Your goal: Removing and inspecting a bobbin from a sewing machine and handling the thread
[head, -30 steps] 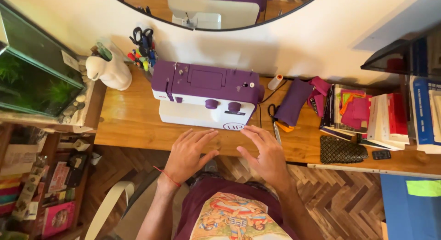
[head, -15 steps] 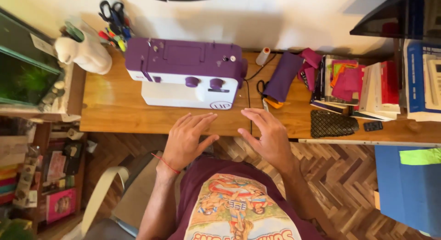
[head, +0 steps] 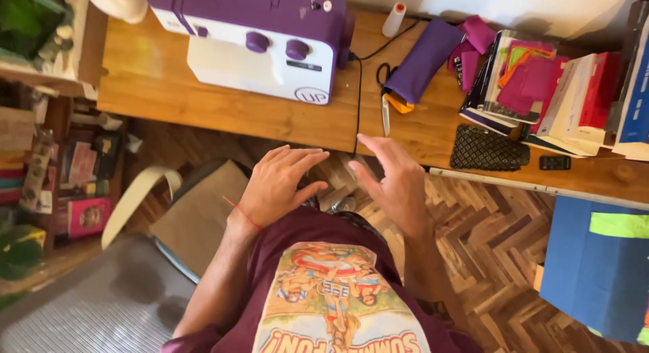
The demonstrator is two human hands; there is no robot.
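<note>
Hands (head: pixel 338 184) now off wooden desk (head: pixel 203 103).

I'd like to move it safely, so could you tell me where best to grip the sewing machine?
Probably the sewing machine by its purple top arm, from above: it spans the wide body. Mind the cord at its right end.

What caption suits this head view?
Two empty hands, left and right, hover before a purple-and-white sewing machine.

Warm, bright daylight washes the honey-coloured wooden tabletop (head: pixel 203 103) beyond both hands; soft shadows pool under the purple-and-white sewing machine (head: pixel 260 38). Slight motion blur softens the fingers, and wide-angle bending warps the frame's edges.
</note>
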